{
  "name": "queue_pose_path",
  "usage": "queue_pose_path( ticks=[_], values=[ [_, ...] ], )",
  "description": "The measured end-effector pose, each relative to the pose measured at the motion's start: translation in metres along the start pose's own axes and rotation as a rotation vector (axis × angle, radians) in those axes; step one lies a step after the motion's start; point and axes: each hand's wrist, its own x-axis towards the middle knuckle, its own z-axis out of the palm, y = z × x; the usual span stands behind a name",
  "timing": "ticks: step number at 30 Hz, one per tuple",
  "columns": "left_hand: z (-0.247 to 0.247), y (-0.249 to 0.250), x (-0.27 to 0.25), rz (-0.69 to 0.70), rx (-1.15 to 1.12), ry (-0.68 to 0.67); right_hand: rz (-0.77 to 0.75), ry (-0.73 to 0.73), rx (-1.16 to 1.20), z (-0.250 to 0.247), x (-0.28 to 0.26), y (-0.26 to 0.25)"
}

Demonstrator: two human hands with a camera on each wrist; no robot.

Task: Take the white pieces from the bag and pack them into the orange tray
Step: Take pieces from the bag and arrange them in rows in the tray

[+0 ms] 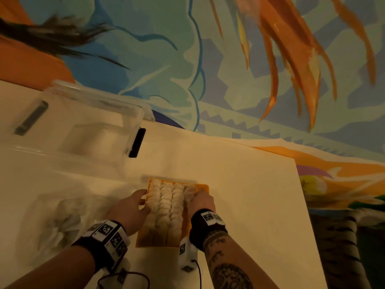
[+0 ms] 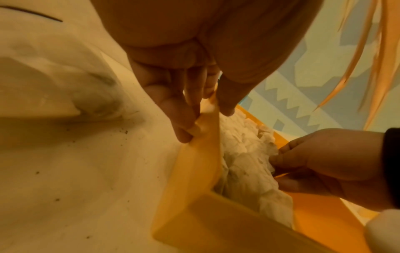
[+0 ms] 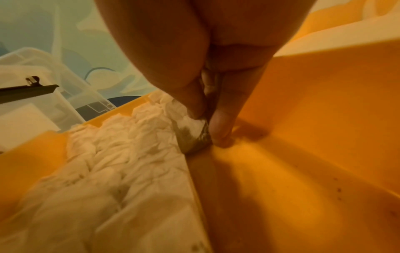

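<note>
The orange tray [image 1: 203, 187] lies on the white table in front of me, with rows of white pieces [image 1: 166, 205] filling most of it. My left hand [image 1: 135, 205] grips the tray's left wall [image 2: 194, 171], fingers [image 2: 179, 118] outside and thumb inside. My right hand [image 1: 201, 200] pinches one white piece [image 3: 194, 130] between thumb and finger. It holds that piece low in the bare right-hand strip of the tray [image 3: 303, 137], beside the packed rows [image 3: 129, 145]. The crumpled clear bag [image 1: 52, 222] with more white pieces sits left of my left hand.
A clear plastic bin [image 1: 83, 126] with black latches stands at the back left of the table. The table's right edge [image 1: 302, 195] runs diagonally beyond the tray, with a colourful patterned cloth past it. Cables trail from my wristbands near the front edge.
</note>
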Motion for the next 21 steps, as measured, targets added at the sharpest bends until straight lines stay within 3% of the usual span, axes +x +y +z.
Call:
queue_pose_path(
  ticks=[6,14,17,21],
  values=[
    [0.001,-0.001,0.0,0.008,-0.017,-0.004,-0.009,0.058,0.068,0.007,0.001,0.006],
    [0.004,-0.009,0.004,0.009,-0.069,-0.042,-0.011,-0.004,0.049,-0.003,-0.006,0.006],
    [0.004,-0.006,0.002,0.043,0.027,-0.031,-0.105,-0.008,0.026,-0.017,-0.026,0.017],
    [0.005,-0.007,0.002,0.059,0.129,-0.05,-0.368,-0.052,-0.061,-0.026,-0.062,0.051]
  ],
)
